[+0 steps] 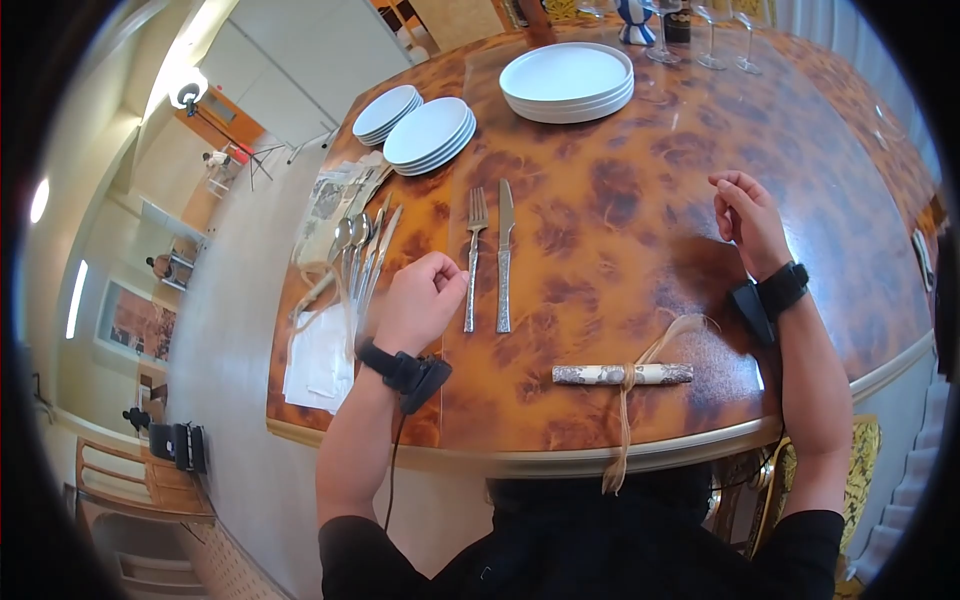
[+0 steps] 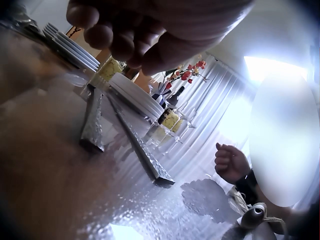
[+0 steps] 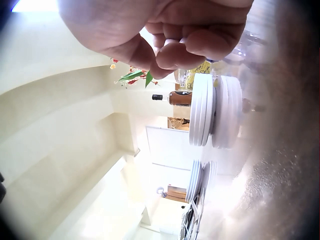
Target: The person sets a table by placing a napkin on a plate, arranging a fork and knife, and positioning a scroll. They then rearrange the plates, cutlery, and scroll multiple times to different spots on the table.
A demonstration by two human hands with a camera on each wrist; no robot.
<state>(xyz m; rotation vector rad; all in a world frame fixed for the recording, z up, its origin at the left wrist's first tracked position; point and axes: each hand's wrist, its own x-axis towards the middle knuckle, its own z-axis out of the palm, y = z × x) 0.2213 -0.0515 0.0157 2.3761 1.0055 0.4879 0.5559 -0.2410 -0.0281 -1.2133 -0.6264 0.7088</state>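
A fork [image 1: 474, 255] and a table knife [image 1: 504, 260] lie side by side on the glossy brown table, handles toward me. Just left of the fork handle hovers my left hand [image 1: 424, 298], its fingers loosely curled around nothing. In the left wrist view, the fork's handle end [image 2: 92, 135] and the knife's handle end [image 2: 155, 167] appear beyond my fingers [image 2: 122, 42]. My right hand [image 1: 750, 220] is raised over the right side of the table, fingers loosely bent and holding nothing. Between my forearms lies a patterned roll [image 1: 590, 375] tied with twine.
Left of my left hand are spoons [image 1: 345, 235], more knives [image 1: 383, 250] and white napkins [image 1: 318, 360]. Small plate stacks [image 1: 430, 132] and a large plate stack [image 1: 567, 80] stand farther back. Stemmed glasses [image 1: 711, 35] and a blue-striped vase [image 1: 635, 20] line the far side.
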